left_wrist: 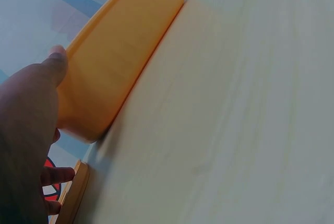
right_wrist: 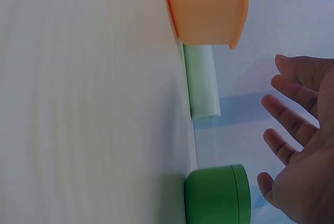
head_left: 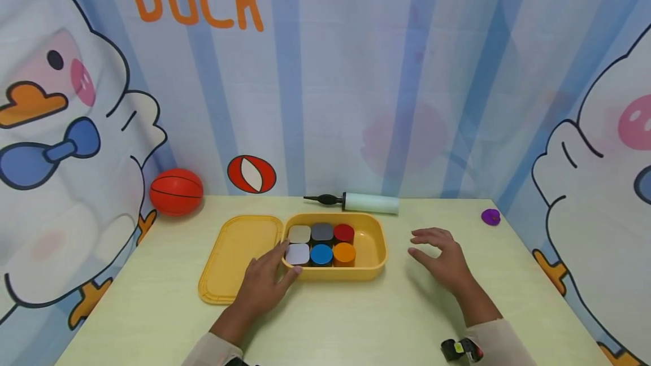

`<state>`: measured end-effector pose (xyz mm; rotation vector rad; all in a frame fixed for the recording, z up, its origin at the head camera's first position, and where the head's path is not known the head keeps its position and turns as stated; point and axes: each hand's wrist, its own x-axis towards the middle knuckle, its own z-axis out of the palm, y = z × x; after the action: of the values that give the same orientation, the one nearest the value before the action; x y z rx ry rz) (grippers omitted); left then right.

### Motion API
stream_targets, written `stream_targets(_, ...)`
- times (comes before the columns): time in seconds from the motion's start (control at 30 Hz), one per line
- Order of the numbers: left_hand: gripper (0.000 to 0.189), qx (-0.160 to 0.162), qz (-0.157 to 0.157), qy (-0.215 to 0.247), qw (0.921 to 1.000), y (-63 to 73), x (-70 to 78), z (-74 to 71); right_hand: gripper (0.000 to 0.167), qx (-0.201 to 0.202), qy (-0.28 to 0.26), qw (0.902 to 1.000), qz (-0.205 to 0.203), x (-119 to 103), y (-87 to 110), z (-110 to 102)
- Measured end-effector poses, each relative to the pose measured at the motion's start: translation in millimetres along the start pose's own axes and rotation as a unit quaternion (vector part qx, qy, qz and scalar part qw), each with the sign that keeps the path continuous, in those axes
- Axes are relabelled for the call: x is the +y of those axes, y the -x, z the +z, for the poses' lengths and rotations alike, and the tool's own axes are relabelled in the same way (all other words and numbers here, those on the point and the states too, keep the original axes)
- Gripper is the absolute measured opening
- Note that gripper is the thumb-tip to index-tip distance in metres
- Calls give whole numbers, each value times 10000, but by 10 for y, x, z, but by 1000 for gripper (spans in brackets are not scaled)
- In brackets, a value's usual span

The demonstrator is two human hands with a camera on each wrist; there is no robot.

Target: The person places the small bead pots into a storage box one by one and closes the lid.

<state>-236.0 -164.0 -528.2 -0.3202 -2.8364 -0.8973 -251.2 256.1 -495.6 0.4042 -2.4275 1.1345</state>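
Observation:
A yellow box (head_left: pixel 371 247) stands on the table, holding several small lidded pots with beige, grey, red, white, blue and orange tops, such as the blue pot (head_left: pixel 321 254) and orange pot (head_left: pixel 344 254). They fill its left and middle part. My left hand (head_left: pixel 267 278) rests at the box's left end, thumb on the front wall and the other fingers spread along the left side, partly over the flat yellow lid (head_left: pixel 224 270). My right hand (head_left: pixel 442 256) hovers right of the box, fingers loosely bent and holding nothing. In the right wrist view, a green pot (right_wrist: pixel 214 198) stands below it.
Behind the box lies a pale hand pump (head_left: pixel 371 203) with a black nozzle. A red ball (head_left: pixel 176 192) sits at the back left corner, and a small purple item (head_left: pixel 490 217) at the back right. A printed curtain (head_left: pixel 330 72) borders the table.

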Motion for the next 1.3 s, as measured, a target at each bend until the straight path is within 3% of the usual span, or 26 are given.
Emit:
stream_targets(0.73, 83, 40, 20, -50, 10000, -8, 9, 16, 32, -339, 86, 9986, 396, 250, 282, -435)
stream_targets(1.0, 81, 30, 107, -64, 9999, -5, -4, 12, 41, -758, 0, 9942, 763, 353, 339, -529)
stream_targets(1.3, 82, 8, 67, -65, 10000, 32, 32, -29, 45, -858, 52, 9945, 606, 500, 397, -579)
